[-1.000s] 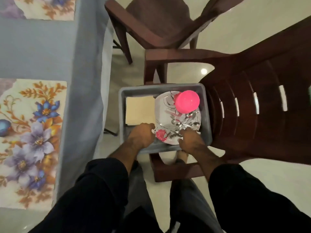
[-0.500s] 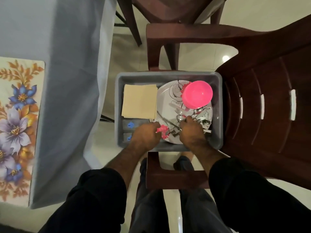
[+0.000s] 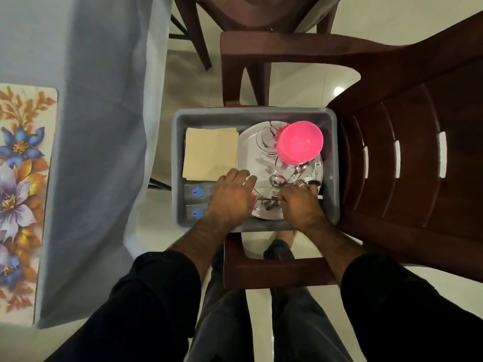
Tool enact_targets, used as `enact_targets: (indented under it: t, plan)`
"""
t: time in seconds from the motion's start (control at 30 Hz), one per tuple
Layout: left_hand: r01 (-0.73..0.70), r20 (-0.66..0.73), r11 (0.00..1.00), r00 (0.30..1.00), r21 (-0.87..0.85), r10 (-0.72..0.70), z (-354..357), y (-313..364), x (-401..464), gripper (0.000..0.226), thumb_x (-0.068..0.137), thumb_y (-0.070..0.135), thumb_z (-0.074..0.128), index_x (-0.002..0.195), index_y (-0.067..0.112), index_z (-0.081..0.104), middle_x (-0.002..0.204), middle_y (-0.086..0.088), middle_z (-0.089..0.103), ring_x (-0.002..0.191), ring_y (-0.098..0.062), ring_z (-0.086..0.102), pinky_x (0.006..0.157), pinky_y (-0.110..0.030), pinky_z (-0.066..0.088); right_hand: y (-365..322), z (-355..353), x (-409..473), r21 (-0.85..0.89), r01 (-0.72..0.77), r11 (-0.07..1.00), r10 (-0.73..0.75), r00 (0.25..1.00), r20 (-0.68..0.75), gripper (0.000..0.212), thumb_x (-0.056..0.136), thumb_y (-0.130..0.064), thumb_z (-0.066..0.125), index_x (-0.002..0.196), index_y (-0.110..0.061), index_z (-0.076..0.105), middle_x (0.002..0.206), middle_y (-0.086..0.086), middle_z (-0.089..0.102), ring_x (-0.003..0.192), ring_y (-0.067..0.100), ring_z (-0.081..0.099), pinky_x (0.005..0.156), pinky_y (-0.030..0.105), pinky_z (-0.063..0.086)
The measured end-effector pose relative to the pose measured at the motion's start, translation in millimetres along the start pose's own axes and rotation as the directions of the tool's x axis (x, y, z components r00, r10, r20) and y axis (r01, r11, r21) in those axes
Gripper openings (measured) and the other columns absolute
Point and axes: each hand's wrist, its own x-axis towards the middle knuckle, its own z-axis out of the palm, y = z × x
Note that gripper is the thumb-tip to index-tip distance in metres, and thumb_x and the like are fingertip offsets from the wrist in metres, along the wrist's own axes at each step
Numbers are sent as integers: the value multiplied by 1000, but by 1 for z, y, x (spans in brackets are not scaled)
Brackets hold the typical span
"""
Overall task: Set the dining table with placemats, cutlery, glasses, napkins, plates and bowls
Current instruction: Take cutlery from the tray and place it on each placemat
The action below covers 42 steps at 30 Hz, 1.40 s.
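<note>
Cutlery lies piled on the plate in the grey bin, handles toward the person, directly under both hands: right hand fingers curled on the handles, left hand curled alongside, grip unclear.

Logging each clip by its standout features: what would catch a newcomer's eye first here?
The bright pink plastic bowl stands out, sitting on a white floral-patterned plate at the far right of a grey plastic tub on a dark brown chair. Both hands, left hand and right hand, reach into the metal cutlery on that plate. A flowered placemat lies on the grey-clothed table at left.
</note>
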Motion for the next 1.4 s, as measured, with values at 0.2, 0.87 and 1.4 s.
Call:
enact_targets:
  t: [0.2, 0.87, 1.4]
  plan:
    - [-103, 232, 994, 968, 21, 95, -12, 22, 28, 30, 104, 34, 53, 129, 20, 59, 112, -9, 72, 103, -34, 69, 80, -40, 49, -10, -16, 8, 591, -119, 798, 147, 989, 1, 28, 78, -1, 81, 79, -27, 74, 79, -9, 71, 77, 3, 65, 77, 26, 53]
    - [588, 284, 568, 795, -576, -536, -7, -57, 3, 14, 99, 13, 53, 105, 16, 66, 101, -8, 71, 92, -31, 67, 82, -48, 60, -82, 42, 39, 284, -647, 708, 656, 751, 76, 26, 85, -38, 79, 100, -18, 72, 98, 4, 74, 92, 27, 71, 79, 35, 57]
    - [634, 392, 261, 697, -728, -600, -11, -78, -18, 27, 102, -1, 44, 102, 14, 66, 83, -9, 72, 55, -11, 49, 49, -23, 36, -88, 32, 40, 398, -694, 600, 693, 699, 175, 14, 95, -22, 67, 104, -18, 77, 99, 4, 76, 92, 28, 72, 79, 35, 58]
